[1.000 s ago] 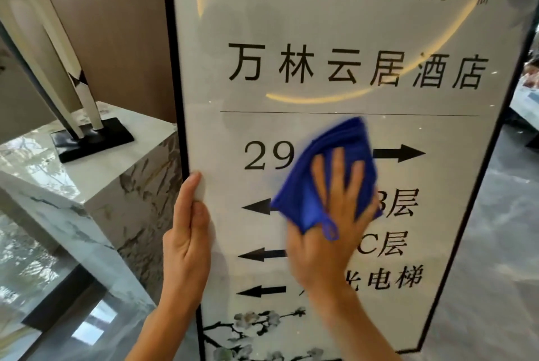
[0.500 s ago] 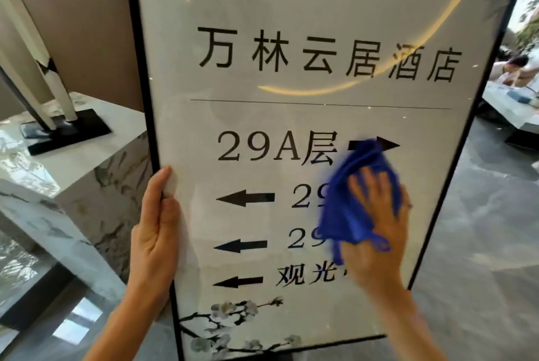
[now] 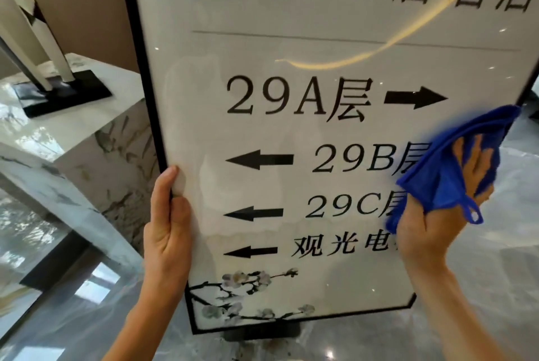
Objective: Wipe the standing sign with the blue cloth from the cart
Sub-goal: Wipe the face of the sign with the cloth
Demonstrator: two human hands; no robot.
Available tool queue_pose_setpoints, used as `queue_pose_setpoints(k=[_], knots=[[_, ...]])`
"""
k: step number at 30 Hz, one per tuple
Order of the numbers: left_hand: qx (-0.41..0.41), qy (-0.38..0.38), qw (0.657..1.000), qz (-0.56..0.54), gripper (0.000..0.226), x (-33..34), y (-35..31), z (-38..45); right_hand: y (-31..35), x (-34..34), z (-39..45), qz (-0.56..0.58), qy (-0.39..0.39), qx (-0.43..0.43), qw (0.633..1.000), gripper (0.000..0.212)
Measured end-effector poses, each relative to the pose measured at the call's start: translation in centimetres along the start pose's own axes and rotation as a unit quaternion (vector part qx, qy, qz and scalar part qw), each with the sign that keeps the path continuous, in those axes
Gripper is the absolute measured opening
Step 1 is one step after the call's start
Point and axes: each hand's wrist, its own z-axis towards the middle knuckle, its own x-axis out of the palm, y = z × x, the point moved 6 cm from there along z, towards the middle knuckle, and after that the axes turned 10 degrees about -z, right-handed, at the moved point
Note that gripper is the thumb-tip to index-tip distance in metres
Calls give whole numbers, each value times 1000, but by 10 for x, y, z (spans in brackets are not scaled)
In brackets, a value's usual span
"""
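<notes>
- Left hand (image 3: 167,232): forearm rises from the near edge; fingers curl round the left frame edge of the standing sign (image 3: 291,142), thumb lying along the front of the frame.
- Right hand (image 3: 437,214): forearm enters from the near right; palm faces the sign, fingers spread fairly wide and pressed into the blue cloth (image 3: 455,165), thumb tucked under its lower fold.
- Blue cloth: bunched between the fingers and the sign's right edge, covering the ends of the 29B and 29C lines; a loop hangs at its near right corner.
- Standing sign: upright, black-framed, white face with arrows and blossom print.
- Marble plinth (image 3: 87,139): far left, bearing a black base (image 3: 62,92) with white uprights.
</notes>
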Motion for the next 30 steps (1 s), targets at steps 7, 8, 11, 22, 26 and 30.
queue_pose_setpoints(k=[7,8,11,22,26,30], knots=[[25,15,999,-30,37,1,-8,0,125,44,-87,27,20,87,996,71],[23,18,999,-35,40,1,-8,0,143,50,-104,-12,38,60,997,65],[23,18,999,-42,43,0,-6,1,180,66,-153,-60,101,-31,993,65],[13,0,998,-54,40,1,3,1,77,35,-135,-89,152,-302,937,75],[-3,-15,1000,3,42,-4,18,-20,5,8,-75,-78,80,-224,968,54],[-44,-26,998,31,39,-10,47,-62,-40,-4,-59,-58,61,-154,984,52]])
